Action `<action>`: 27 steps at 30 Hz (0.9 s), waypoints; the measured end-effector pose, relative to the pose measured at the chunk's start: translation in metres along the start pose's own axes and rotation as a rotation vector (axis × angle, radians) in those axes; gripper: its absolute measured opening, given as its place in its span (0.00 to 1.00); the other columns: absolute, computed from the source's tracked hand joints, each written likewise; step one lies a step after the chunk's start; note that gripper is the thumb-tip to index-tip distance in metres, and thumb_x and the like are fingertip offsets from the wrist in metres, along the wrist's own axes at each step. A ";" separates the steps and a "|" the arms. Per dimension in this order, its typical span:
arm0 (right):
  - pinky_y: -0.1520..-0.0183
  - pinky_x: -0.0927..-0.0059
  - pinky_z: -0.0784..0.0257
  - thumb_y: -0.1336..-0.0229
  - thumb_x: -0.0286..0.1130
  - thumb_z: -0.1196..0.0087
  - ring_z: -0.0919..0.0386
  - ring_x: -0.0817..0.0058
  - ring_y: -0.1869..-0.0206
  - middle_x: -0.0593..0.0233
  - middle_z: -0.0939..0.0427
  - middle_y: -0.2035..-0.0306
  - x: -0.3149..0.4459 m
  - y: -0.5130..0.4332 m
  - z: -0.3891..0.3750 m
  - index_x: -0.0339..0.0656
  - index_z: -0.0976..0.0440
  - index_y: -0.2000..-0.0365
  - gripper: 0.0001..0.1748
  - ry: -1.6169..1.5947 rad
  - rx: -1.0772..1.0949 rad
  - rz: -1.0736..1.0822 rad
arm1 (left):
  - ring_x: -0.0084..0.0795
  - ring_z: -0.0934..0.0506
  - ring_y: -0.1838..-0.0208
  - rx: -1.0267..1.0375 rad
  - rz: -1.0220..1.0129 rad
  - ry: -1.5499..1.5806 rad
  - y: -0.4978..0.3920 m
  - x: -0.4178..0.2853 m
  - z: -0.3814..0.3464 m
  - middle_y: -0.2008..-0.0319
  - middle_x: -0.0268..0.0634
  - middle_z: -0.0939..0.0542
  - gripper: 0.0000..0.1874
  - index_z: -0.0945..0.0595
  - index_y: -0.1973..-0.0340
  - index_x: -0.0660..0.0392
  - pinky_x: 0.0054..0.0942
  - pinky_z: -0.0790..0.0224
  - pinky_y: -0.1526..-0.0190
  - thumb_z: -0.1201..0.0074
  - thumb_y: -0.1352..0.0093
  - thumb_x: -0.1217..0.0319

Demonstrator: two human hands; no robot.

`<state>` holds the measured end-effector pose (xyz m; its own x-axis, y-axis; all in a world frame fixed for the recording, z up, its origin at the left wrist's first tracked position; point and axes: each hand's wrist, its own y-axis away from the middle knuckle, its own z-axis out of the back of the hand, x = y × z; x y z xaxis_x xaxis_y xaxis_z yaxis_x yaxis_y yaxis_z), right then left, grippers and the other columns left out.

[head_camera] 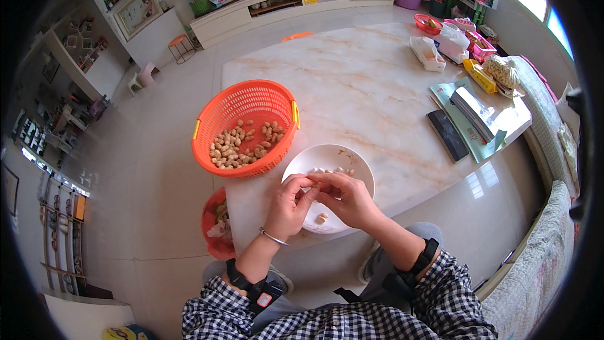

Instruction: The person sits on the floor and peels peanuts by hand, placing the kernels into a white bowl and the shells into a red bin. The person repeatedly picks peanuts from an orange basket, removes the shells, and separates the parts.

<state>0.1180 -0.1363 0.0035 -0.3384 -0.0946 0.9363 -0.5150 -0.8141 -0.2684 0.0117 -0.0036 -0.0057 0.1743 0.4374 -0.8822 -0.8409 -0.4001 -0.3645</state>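
My left hand (291,204) and my right hand (350,198) meet at the fingertips above a white dish (362,170) with a floral pattern. Pinched between them is a peanut (313,189), mostly covered by the fingers. Several shelled peanut kernels (339,170) rest in the far part of the dish, and a few more kernels (322,217) lie near its front. To the left stands an orange perforated plastic basket (250,89) with yellow handles, holding many unshelled peanuts (231,144).
A red bin (207,222) with waste stands beside the left edge of the marble-patterned table (330,75). On the right lie a dark phone (447,135), a green booklet (443,89) and a stack of paper (473,112). Farther back are a tissue pack (427,53) and a bagged snack (501,71).
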 end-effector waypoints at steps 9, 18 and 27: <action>0.56 0.75 0.23 0.43 0.21 0.44 0.20 0.78 0.59 0.62 0.20 0.63 -0.005 -0.001 -0.005 0.34 0.26 0.54 0.15 -0.106 -0.040 -0.046 | 0.17 0.27 0.74 -0.036 0.296 0.128 -0.001 -0.006 0.006 0.68 0.33 0.20 0.09 0.17 0.60 0.62 0.19 0.32 0.72 0.41 0.34 0.71; 0.50 0.75 0.24 0.39 0.26 0.46 0.21 0.77 0.56 0.64 0.21 0.59 -0.007 -0.002 0.003 0.36 0.27 0.49 0.17 -0.534 0.138 -0.374 | 0.11 0.37 0.81 0.077 0.489 0.294 0.001 -0.002 0.015 0.80 0.24 0.28 0.12 0.18 0.55 0.63 0.13 0.46 0.80 0.44 0.31 0.69; 0.44 0.73 0.27 0.36 0.29 0.48 0.24 0.73 0.50 0.61 0.24 0.53 -0.009 -0.005 0.007 0.31 0.33 0.47 0.20 -0.819 0.106 -0.513 | 0.10 0.39 0.84 0.023 0.680 0.707 0.000 0.002 0.014 0.82 0.23 0.31 0.14 0.18 0.56 0.63 0.14 0.51 0.83 0.45 0.30 0.65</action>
<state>0.1296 -0.1354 -0.0014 0.5811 -0.0506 0.8122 -0.3596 -0.9113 0.2004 0.0052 0.0083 -0.0029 -0.0909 -0.4668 -0.8797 -0.8841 -0.3688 0.2871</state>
